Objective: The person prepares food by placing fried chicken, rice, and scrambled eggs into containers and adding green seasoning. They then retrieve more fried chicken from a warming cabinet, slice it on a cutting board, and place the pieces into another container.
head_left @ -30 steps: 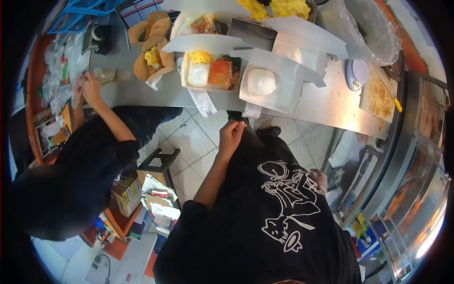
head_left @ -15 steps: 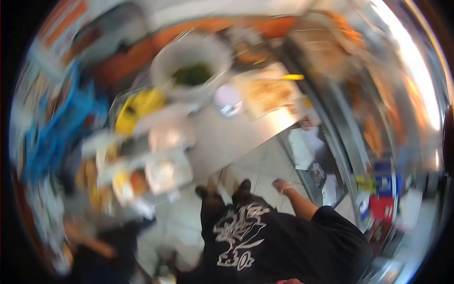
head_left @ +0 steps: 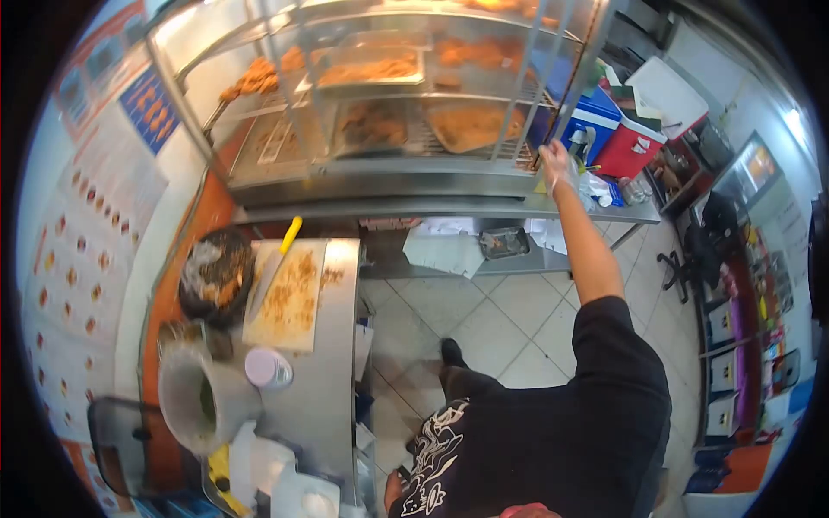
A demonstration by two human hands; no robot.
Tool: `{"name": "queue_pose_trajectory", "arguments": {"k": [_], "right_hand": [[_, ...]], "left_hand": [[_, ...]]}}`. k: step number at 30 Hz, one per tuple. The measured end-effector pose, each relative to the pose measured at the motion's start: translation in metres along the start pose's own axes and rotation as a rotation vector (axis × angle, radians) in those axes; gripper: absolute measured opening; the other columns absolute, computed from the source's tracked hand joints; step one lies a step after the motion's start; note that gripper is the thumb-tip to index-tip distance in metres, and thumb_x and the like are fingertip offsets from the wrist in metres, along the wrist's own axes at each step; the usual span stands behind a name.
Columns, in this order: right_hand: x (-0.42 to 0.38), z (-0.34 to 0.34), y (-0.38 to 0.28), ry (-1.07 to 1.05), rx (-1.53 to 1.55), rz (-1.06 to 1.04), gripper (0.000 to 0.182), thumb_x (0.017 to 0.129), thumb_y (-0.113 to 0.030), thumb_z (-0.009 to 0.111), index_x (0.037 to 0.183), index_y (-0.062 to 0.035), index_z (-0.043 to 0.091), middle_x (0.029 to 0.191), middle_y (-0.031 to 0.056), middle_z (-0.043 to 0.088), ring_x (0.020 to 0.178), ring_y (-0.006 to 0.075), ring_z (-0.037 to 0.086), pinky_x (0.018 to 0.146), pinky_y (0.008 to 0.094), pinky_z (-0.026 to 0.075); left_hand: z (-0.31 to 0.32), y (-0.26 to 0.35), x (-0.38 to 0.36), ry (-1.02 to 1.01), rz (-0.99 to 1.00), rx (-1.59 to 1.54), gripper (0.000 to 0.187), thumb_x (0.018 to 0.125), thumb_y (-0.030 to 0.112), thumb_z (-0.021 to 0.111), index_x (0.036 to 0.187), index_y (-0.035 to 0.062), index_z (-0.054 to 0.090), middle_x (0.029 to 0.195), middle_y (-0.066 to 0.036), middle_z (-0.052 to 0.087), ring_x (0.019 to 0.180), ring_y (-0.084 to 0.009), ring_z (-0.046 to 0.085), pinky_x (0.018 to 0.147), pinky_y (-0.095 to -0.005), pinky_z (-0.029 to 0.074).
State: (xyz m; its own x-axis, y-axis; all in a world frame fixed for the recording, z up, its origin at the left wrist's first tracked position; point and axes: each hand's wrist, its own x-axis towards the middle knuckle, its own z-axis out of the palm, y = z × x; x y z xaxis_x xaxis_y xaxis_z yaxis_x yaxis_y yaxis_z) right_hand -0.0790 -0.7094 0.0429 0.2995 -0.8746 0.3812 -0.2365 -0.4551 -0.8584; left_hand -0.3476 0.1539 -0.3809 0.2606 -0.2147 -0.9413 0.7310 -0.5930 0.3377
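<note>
My right arm reaches out to the glass-fronted food warmer (head_left: pixel 380 192). My right hand (head_left: pixel 557 164), in what looks like a clear plastic glove, is closed at the lower right corner of the warmer, on the edge of its glass door (head_left: pixel 518 86). Behind the glass stand metal trays of fried food (head_left: pixel 371 69) on wire racks. Low by my body, my left hand (head_left: pixel 395 488) is partly hidden by my dark shirt; something dark shows at its fingers, too small to make out.
On the steel table (head_left: pixel 324 406) at left lie a cutting board (head_left: pixel 302 306) with crumbs and a yellow-handled knife (head_left: pixel 281 259). A lidded tub (head_left: pixel 268 369), a white bucket (head_left: pixel 194 397) and a dark bowl (head_left: pixel 216 276) stand nearby. Cool boxes (head_left: pixel 626 147) sit right of the warmer.
My view has swung right, from the steel table to the warmer. My right hand, earlier low near my side, is now stretched out to the warmer's door edge.
</note>
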Motion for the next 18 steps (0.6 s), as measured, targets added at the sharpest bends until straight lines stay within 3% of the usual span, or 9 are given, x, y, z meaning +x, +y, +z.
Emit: {"name": "queue_pose_trajectory", "arguments": {"k": [1, 2, 4, 6, 8, 12, 15, 16, 18], "right_hand": [[0.012, -0.005, -0.034, 0.003, -0.119, -0.036, 0.061, 0.083, -0.037, 0.061, 0.135, -0.007, 0.049, 0.129, 0.0178, 0.059, 0.121, 0.0301, 0.056, 0.1, 0.0378, 0.044], [0.021, -0.006, -0.076, 0.003, -0.233, -0.067, 0.061, 0.084, -0.039, 0.06, 0.135, -0.0071, 0.049, 0.13, 0.0184, 0.058, 0.122, 0.0311, 0.055, 0.099, 0.0379, 0.044], [0.037, 0.004, -0.124, -0.124, -0.403, 0.0, 0.069, 0.082, -0.044, 0.06, 0.139, -0.0071, 0.044, 0.118, 0.0198, 0.063, 0.113, 0.0359, 0.058, 0.097, 0.0429, 0.045], [0.045, 0.039, -0.117, 0.054, -0.374, -0.08, 0.077, 0.079, -0.034, 0.064, 0.142, 0.002, 0.038, 0.106, 0.0267, 0.064, 0.097, 0.0381, 0.063, 0.087, 0.044, 0.049], [0.04, 0.052, -0.1, 0.096, -0.221, -0.235, 0.081, 0.077, -0.027, 0.068, 0.142, 0.0072, 0.033, 0.107, 0.0264, 0.064, 0.097, 0.0396, 0.062, 0.086, 0.043, 0.05], [0.024, 0.057, -0.102, 0.095, -0.204, -0.38, 0.084, 0.076, -0.018, 0.07, 0.144, 0.0079, 0.028, 0.115, 0.0288, 0.059, 0.098, 0.0406, 0.061, 0.086, 0.044, 0.05], [0.027, 0.06, -0.105, -0.012, -0.065, -0.401, 0.085, 0.075, -0.014, 0.068, 0.145, 0.008, 0.025, 0.124, 0.0295, 0.054, 0.101, 0.0418, 0.06, 0.09, 0.0443, 0.05], [0.028, 0.062, -0.106, -0.065, -0.033, -0.419, 0.084, 0.075, -0.013, 0.067, 0.145, 0.0081, 0.025, 0.127, 0.0303, 0.052, 0.11, 0.0417, 0.056, 0.096, 0.0435, 0.046], [0.02, 0.07, -0.102, -0.12, -0.006, -0.409, 0.083, 0.076, -0.012, 0.066, 0.145, 0.0081, 0.025, 0.13, 0.0311, 0.05, 0.12, 0.0417, 0.052, 0.103, 0.0427, 0.043]], "left_hand": [[-0.009, 0.066, -0.033, 0.016, 0.016, -0.203, 0.064, 0.095, 0.047, 0.045, 0.147, 0.0134, 0.03, 0.138, -0.015, 0.051, 0.119, -0.0326, 0.052, 0.1, -0.0464, 0.038], [-0.018, 0.087, -0.01, 0.001, -0.08, -0.369, 0.062, 0.094, 0.049, 0.045, 0.143, 0.0135, 0.032, 0.134, -0.015, 0.053, 0.114, -0.0314, 0.054, 0.095, -0.0491, 0.04], [0.006, 0.204, -0.02, 0.158, 0.085, -0.257, 0.061, 0.093, 0.05, 0.047, 0.14, 0.0117, 0.037, 0.133, -0.014, 0.054, 0.113, -0.0295, 0.055, 0.094, -0.0477, 0.041], [0.033, 0.325, -0.041, 0.254, 0.247, -0.122, 0.048, 0.096, 0.041, 0.05, 0.124, 0.0027, 0.057, 0.111, -0.014, 0.065, 0.095, -0.022, 0.063, 0.081, -0.0342, 0.049], [0.048, 0.431, -0.021, 0.293, 0.804, 0.28, 0.048, 0.097, 0.038, 0.051, 0.127, 0.0004, 0.054, 0.121, -0.013, 0.061, 0.105, -0.0214, 0.06, 0.087, -0.0333, 0.048], [0.138, 0.661, -0.12, 0.17, 1.258, 0.352, 0.035, 0.096, 0.017, 0.055, 0.128, 0.003, 0.055, 0.117, -0.013, 0.063, 0.108, -0.0237, 0.061, 0.094, -0.0328, 0.046], [0.187, 0.766, -0.189, 0.141, 1.448, 0.489, 0.034, 0.094, 0.011, 0.055, 0.127, 0.0026, 0.056, 0.11, -0.012, 0.065, 0.101, -0.0199, 0.062, 0.091, -0.0318, 0.047], [0.2, 0.786, -0.2, 0.135, 1.44, 0.501, 0.034, 0.094, 0.011, 0.055, 0.127, 0.0026, 0.056, 0.11, -0.012, 0.065, 0.101, -0.0199, 0.062, 0.091, -0.0318, 0.047], [0.218, 0.808, -0.213, 0.002, 1.549, 0.335, 0.031, 0.096, 0.007, 0.053, 0.126, 0.0017, 0.056, 0.103, -0.01, 0.065, 0.096, -0.0159, 0.062, 0.085, -0.029, 0.048]]}}
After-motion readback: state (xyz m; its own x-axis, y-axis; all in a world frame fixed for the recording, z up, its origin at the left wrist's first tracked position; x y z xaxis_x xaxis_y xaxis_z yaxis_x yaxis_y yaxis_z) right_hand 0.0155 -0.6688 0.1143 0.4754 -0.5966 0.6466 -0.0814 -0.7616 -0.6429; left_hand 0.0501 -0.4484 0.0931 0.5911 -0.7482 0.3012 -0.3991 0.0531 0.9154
